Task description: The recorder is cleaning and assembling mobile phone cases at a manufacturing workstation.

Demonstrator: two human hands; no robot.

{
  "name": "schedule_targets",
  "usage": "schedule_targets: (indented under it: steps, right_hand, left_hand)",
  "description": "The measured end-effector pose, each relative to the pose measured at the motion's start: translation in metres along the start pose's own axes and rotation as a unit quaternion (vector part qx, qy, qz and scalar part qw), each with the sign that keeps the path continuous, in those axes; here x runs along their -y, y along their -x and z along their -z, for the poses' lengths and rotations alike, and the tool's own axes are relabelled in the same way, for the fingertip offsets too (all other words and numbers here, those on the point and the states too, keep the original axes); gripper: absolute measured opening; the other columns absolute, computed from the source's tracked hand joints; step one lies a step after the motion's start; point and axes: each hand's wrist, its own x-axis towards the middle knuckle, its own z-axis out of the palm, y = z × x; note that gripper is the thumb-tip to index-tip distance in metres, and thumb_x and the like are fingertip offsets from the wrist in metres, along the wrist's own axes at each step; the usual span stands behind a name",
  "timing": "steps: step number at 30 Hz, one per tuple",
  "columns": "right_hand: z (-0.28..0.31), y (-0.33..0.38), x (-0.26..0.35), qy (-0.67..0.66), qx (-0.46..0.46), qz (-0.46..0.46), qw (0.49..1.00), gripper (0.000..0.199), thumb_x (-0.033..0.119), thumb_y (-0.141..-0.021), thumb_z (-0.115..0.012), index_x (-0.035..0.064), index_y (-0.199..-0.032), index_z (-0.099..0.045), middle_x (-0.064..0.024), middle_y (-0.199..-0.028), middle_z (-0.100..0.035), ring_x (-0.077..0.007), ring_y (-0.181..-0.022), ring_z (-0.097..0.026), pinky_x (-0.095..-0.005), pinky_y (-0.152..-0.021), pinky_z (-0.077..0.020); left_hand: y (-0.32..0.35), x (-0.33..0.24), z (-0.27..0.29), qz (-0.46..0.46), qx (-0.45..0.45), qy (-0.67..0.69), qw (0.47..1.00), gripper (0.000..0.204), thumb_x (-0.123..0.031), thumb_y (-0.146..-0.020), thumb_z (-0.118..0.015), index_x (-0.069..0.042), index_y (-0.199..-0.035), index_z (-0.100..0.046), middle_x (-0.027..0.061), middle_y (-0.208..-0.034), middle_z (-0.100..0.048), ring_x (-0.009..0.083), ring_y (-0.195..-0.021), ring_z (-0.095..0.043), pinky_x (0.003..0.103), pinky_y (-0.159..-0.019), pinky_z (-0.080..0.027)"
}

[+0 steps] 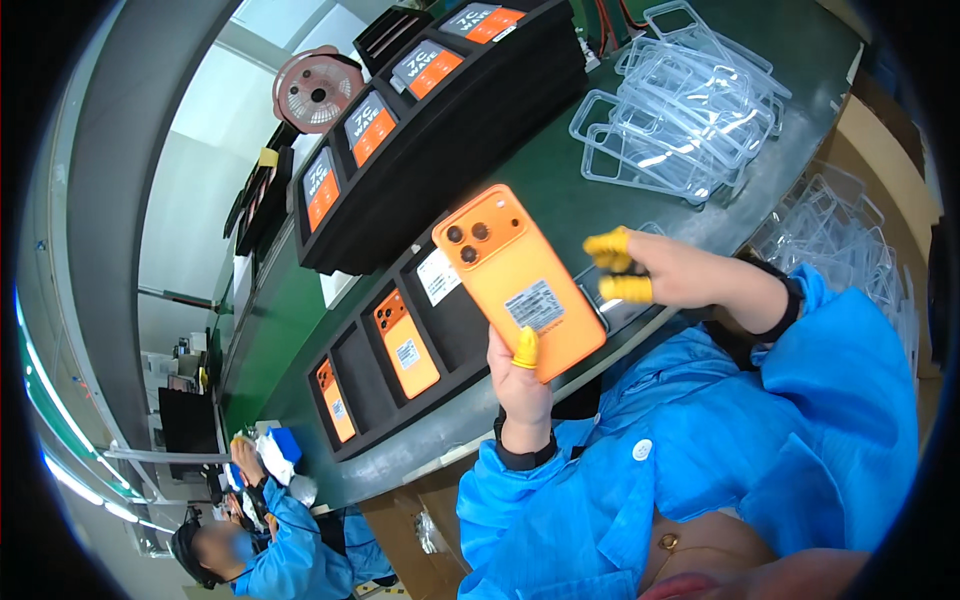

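Observation:
My left hand (518,385), with a yellow finger cot on the thumb, is closed on the lower end of an orange smartphone (515,265). Its back faces up, showing three dark lenses and a printed label. To the right of the phone, my right hand (640,270) is apart from it. Yellow cots cover its fingertips, which are spread with nothing visible between them. Below these fingers lies a clear plastic piece (622,308), partly hidden. Behind the held phone is a black foam tray (352,355), with a larger orange phone (407,345) and a narrower-looking one (335,402) in its slots.
A tall black foam stack (440,150) holding grey-and-orange cards stands behind the tray. Clear phone cases (690,105) are heaped at the far right, with more in a carton (825,225). A fan (317,90) stands far left. A co-worker (290,540) sits lower left.

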Motion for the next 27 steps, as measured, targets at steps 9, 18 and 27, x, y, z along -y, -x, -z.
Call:
schedule_targets:
  steps: [9,18,27]
  right_hand:
    - [-0.022,-0.016,0.021,-0.463,-0.093,-0.057,0.88,0.037,0.02,-0.084,-0.051,-0.0035,-0.111,-0.04,-0.0104,-0.103,-0.052,-0.0139,-0.094,-0.051,-0.0266,-0.081,-0.0418]
    - [-0.017,-0.009,0.026,-0.42,-0.096,-0.062,0.9,0.036,0.017,-0.083,-0.053,-0.0035,-0.11,-0.041,-0.0109,-0.101,-0.053,-0.0138,-0.093,-0.051,-0.0266,-0.08,-0.0422]
    - [-0.008,0.023,0.042,-0.379,-0.067,0.067,0.921,0.038,0.022,-0.081,-0.053,-0.0007,-0.111,-0.043,-0.011,-0.1,-0.054,-0.0164,-0.092,-0.052,-0.0276,-0.078,-0.0409]
  left_hand:
    - [-0.001,0.006,-0.016,0.039,0.096,-0.028,0.994,0.044,-0.017,-0.084,-0.048,0.002,-0.121,-0.032,0.0102,-0.113,-0.047,0.018,-0.101,-0.048,0.03,-0.087,-0.037]
    - [0.01,0.001,-0.023,0.03,0.091,-0.042,0.994,0.041,-0.014,-0.084,-0.046,0.002,-0.12,-0.032,0.0101,-0.112,-0.047,0.0171,-0.101,-0.047,0.029,-0.087,-0.037]
    - [0.044,-0.021,-0.037,0.019,0.129,-0.081,0.988,0.041,-0.013,-0.081,-0.05,0.007,-0.115,-0.037,0.0139,-0.109,-0.049,0.0203,-0.098,-0.049,0.03,-0.084,-0.038]
